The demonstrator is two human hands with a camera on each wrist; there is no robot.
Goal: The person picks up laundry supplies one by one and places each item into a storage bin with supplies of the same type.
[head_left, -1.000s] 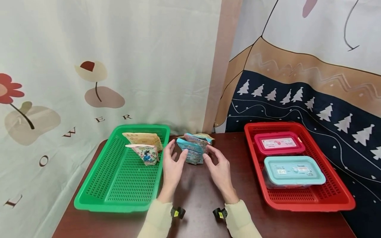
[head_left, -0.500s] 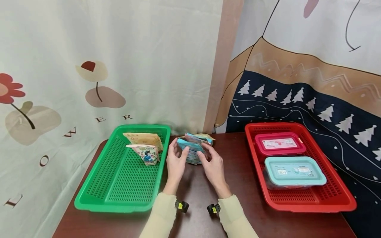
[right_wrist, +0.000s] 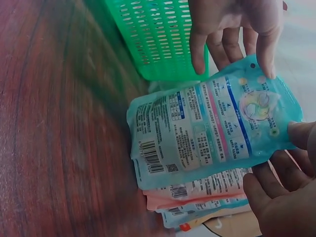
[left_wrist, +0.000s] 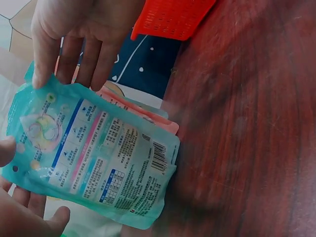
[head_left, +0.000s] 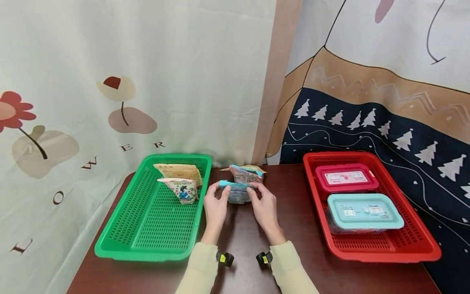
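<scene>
A teal pouch [head_left: 238, 196] stands at the middle of the table, its top edge leaning toward me. My left hand [head_left: 215, 206] pinches its top left corner between thumb and fingers. At the top right corner my right hand [head_left: 265, 208] holds it the same way. In the left wrist view, the back of the pouch [left_wrist: 98, 153] shows small print and a barcode. Right behind it stand several more pouches; a pink one [head_left: 244, 175] is in front, with blue and tan edges beyond. The right wrist view shows the pink pouch [right_wrist: 207, 187] lined up behind the teal one.
To the left is a green basket [head_left: 110, 253] with a tan pouch [head_left: 180, 170] and a pink-edged pouch [head_left: 185, 191] inside. On the right, a red basket [head_left: 385, 256] holds a magenta-lidded box [head_left: 346, 178] and a light-blue-lidded box [head_left: 365, 211]. Printed curtains hang behind the table [head_left: 235, 253].
Both hands have closed in from the sides and taken hold of the teal pouch's top corners. Its top has come down toward me, away from the pink pouch behind.
</scene>
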